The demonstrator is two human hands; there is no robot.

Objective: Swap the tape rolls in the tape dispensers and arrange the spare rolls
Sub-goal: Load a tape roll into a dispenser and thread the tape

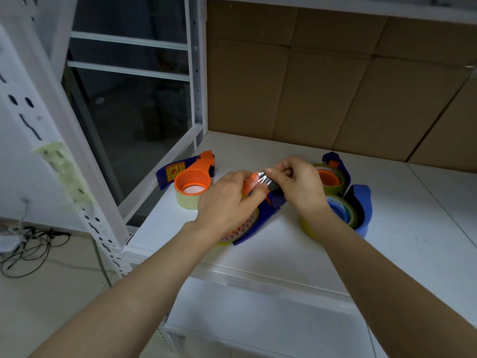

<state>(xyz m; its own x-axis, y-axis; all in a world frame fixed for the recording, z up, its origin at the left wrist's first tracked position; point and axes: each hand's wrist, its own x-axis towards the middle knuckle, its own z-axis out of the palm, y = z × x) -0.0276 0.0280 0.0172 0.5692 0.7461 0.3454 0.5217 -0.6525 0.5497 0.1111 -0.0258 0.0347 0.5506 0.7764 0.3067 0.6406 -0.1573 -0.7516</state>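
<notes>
The middle dispenser lies on the white shelf, near the front edge. It has a dark blue body with an orange guard at its top. Its roll shows only as a yellowish rim and a core printed with orange and white triangles (the palm covers the rest).

The left hand grips down over that roll and the orange guard, fingers curled. The right hand pinches a clear, glossy tape strip between thumb and forefinger at the dispenser's front end, so the two hands nearly meet. The fingers hide where the strip leaves the roll, and the strip itself is blurred.

Well to the left, by the shelf's side edge, a blue and orange left dispenser holds a pale yellow roll round an orange hub. To the right, a rear dispenser carries a greenish roll, also on an orange hub. Just in front of it a blue front dispenser holds a roll with a blue core, partly covered by the right wrist. Cardboard boxes fill the back of the shelf.
</notes>
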